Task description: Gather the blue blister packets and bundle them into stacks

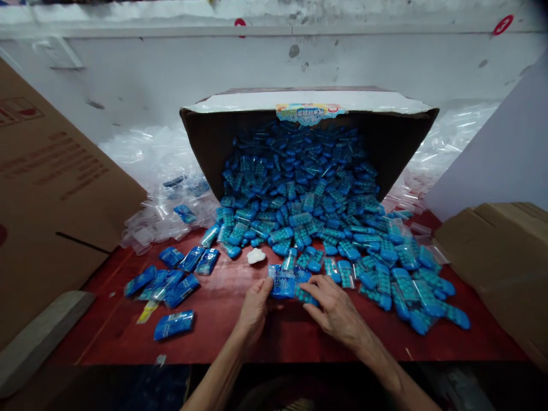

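My left hand (256, 305) pinches the left edge of a flat blue printed wrapper (282, 283) near the middle of the table. From the right, my right hand (334, 308) has its fingers closed on a small clear-and-blue case of teal beads (305, 295), touching or very near the wrapper's right end. Just above the wrapper lies another such case (290, 260), tilted. A crumpled white lump (256, 256) rests beyond my left hand. To the left lie several blue wrapped packs (174, 324), some overlapping.
A cardboard box (201, 134) on its side spills a large heap of bead cases (299, 222) onto the red table (231, 342). Clear plastic pieces (149, 211) pile up behind. Cardboard boxes stand left (51, 188) and right (492, 268).
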`<state>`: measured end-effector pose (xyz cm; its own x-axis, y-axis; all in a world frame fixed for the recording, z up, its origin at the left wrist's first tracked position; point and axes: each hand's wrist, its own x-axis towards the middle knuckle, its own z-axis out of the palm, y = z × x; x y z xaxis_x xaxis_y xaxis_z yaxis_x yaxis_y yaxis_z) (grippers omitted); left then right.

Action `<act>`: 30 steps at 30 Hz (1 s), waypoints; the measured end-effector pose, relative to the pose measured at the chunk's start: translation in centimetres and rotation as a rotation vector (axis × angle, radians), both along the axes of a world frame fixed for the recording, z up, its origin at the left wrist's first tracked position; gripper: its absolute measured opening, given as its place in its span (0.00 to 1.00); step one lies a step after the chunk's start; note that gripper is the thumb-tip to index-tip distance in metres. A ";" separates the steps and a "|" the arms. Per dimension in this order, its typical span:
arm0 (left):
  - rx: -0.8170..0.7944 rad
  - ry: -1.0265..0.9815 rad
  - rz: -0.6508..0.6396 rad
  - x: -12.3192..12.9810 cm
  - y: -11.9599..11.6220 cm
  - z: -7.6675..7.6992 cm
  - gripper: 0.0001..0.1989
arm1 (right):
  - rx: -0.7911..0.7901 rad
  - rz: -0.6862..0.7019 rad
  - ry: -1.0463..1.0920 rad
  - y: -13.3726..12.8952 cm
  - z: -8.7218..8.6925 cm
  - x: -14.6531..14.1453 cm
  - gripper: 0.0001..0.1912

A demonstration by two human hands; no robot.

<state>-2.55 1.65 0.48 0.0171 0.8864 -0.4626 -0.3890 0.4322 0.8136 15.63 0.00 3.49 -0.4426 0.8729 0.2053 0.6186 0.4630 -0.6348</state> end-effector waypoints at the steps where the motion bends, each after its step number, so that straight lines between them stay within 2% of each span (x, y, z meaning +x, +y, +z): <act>1: 0.005 -0.004 0.001 0.0 0.1 0.0 0.15 | -0.009 0.003 0.012 0.0 0.0 0.0 0.19; 4: 0.013 -0.020 0.011 -0.1 0.2 0.1 0.15 | -0.141 0.028 0.170 0.1 0.1 0.0 0.19; 7: 0.000 0.031 0.011 0.0 0.2 0.2 0.16 | -0.270 -0.023 0.347 0.3 -0.1 0.0 0.17; 13: 0.029 0.142 0.006 -0.1 0.3 0.2 0.16 | -0.303 -0.032 0.527 0.6 -1.2 0.3 0.16; 17: 0.029 0.116 -0.011 0.0 0.7 0.1 0.16 | -0.324 -0.115 0.592 1.1 -2.2 0.2 0.18; 19: 0.022 0.102 -0.015 0.2 1.0 0.2 0.16 | -0.390 -0.146 0.646 1.4 -2.6 0.1 0.20; 22: 0.027 0.096 0.019 0.4 1.5 0.2 0.15 | -0.522 -0.123 0.725 1.6 -2.8 -0.1 0.21; 24: 0.042 0.083 0.038 0.6 1.9 0.2 0.15 | -0.444 -0.119 0.680 1.7 -2.5 -0.1 0.19; 27: 0.045 0.058 0.024 0.7 2.4 0.3 0.16 | -0.186 -0.147 0.534 1.9 -1.9 -0.2 0.17; 30: 0.016 0.064 0.032 0.8 2.8 0.5 0.15 | -0.152 -0.172 0.470 2.2 -1.5 -0.3 0.17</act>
<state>-1.79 4.45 1.01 -0.0407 0.8934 -0.4475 -0.3493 0.4069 0.8441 15.35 2.22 2.01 -0.1810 0.9603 0.2122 0.3097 0.2605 -0.9145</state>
